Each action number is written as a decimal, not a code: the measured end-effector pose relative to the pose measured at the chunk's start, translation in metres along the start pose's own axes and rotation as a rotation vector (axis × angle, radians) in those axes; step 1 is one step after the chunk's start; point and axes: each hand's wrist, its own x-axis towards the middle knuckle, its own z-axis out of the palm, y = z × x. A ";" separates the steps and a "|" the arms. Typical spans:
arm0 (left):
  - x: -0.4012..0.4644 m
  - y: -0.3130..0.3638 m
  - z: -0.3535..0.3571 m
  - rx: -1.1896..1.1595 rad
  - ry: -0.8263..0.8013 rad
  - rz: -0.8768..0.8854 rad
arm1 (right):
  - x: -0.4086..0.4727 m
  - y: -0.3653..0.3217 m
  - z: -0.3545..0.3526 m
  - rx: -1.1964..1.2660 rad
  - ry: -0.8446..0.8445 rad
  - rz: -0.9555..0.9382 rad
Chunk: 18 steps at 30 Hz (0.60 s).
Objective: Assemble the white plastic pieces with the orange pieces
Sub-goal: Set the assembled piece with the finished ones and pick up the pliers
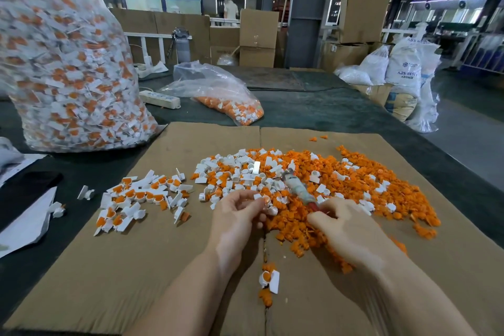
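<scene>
A mixed heap of loose orange pieces (327, 191) and white plastic pieces (237, 174) covers the middle of a cardboard sheet (136, 267). My left hand (237, 215) pinches a white piece (268, 206) with its fingertips at the heap's near edge. My right hand (343, 229) curls its fingers round the red handle of a wrapped tool (298, 188) that lies across the heap. Several assembled white-and-orange parts (141, 199) lie to the left. One assembled part (270, 279) sits between my forearms.
A big clear bag of assembled parts (68, 68) stands at the left. A smaller bag of orange pieces (226, 98) and a power strip (159, 98) lie beyond the cardboard. Papers and a dark object lie at the left edge. Boxes and sacks stand behind.
</scene>
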 end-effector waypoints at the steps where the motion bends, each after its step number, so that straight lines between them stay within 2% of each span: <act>1: 0.002 0.003 0.001 -0.041 0.016 -0.020 | -0.003 -0.003 0.000 0.069 -0.055 -0.017; 6: 0.008 0.013 0.006 -0.121 0.049 -0.049 | -0.009 -0.014 -0.001 0.150 -0.210 -0.061; 14: 0.018 0.017 0.009 -0.039 0.145 -0.054 | -0.008 -0.028 -0.007 0.183 -0.309 -0.053; 18: 0.020 0.017 0.010 -0.079 0.167 -0.089 | -0.004 -0.029 -0.005 0.169 -0.326 -0.051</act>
